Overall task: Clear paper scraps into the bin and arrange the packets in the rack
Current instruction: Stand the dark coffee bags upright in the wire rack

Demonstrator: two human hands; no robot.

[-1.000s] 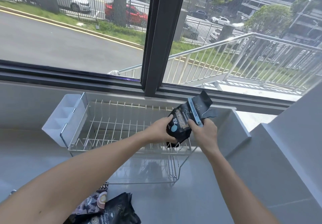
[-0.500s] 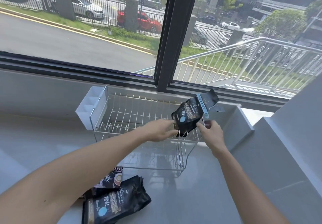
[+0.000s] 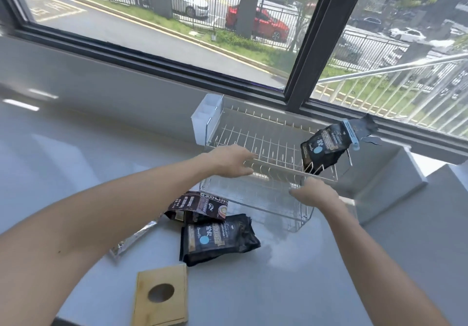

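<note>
On the white desk (image 3: 291,287), at seven o'clock from the left hand (image 3: 231,161), two dark packets are seen lying flat: a brown one (image 3: 200,208) farther back and a black one with a blue dot (image 3: 215,238) just in front of it, overlapping its near edge. A silvery strip (image 3: 134,237) lies to their left, and a wooden box with a round hole (image 3: 160,295) sits nearer, at six o'clock from them.

The left hand is held released, fingers loosely extended over the front rail of the wire rack (image 3: 266,148), and nothing is grasped. It cannot be told whether the rail is touched. The right hand (image 3: 315,192) is likewise relaxed and empty, at the rack's front right corner.

At one o'clock from the right hand, a black packet with a blue clip (image 3: 326,148) is stood in the rack's right end, tilted, its long axis running from seven to one o'clock.

The black packet on the desk is judged the likely next one to be taken. Its long axis lies roughly nine to three o'clock, and the left hand is the nearer, so a pull-back and downward reach toward seven o'clock would be called for. No paper scraps can be made out.
</note>
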